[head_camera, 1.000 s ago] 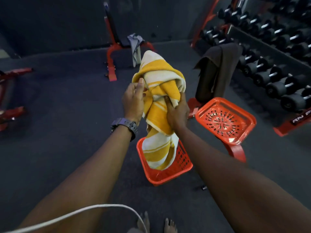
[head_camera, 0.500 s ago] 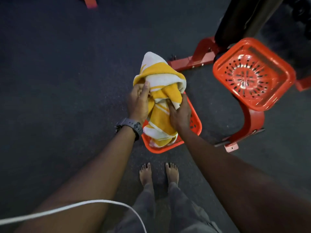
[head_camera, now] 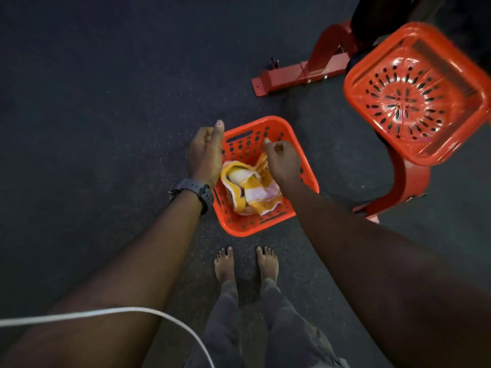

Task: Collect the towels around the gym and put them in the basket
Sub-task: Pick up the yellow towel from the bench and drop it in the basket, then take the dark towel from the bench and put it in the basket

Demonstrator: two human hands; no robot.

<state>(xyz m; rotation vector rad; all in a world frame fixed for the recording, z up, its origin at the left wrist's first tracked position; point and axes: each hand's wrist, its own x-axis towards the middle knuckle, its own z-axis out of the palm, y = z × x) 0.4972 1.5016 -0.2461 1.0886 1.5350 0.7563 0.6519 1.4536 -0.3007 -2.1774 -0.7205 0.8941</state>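
The yellow-and-white striped towel [head_camera: 251, 188] has left both hands and now lies crumpled in the orange laundry basket [head_camera: 265, 227] on the dark gym floor [head_camera: 93, 102].
A larger orange basket [head_camera: 417, 94] sits on a red stand at right; the left hand [head_camera: 204, 155] and right hand [head_camera: 283, 162] hover over the rim, fingers loosely curled, holding nothing; a dark watch [head_camera: 194, 191] circles the left wrist.

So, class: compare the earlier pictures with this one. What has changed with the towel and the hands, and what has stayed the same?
Both hands let go of the yellow striped towel; it dropped and now lies bunched inside the orange basket. The left hand and right hand hover empty above it. The basket stays on the floor before the feet, the orange stool beside it.
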